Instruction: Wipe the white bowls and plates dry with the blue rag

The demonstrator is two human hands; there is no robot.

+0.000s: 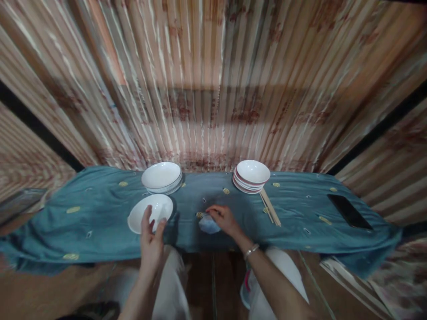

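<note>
- Reaching over a round white glossy bowl [136,218], the left hand [152,233] has its thumb and fingers spread apart; whether any fingertip touches the inside or the near rim, I cannot tell.
- The right hand [224,218] has its thumb and forefinger drawn close together at the upper edge of a crumpled, pale bluish-white piece of thin material [209,225]. Blur hides whether they pinch it, and whether it is cloth or plastic film.
- That pale piece lies near the front edge of a teal tablecloth with yellow motifs [106,206], well to the right of the bowl and apart from it.
- Just behind the bowl stands a stack of wide white dishes with thin dark rims [162,175]; a stack of smaller white bowls with reddish rims [252,173] stands farther right.
- Pale wooden chopsticks [271,208] lie beside the smaller stack, and a flat black phone-like slab [348,211] lies at the far right.
- As for progress, both stacks stand neatly piled, so the sorting of those dishes looks done.
- The single bowl, outside either stack, and the crumpled piece appear to be the unfinished part; nothing shows inside the bowl except the left hand's reach across it.
</note>
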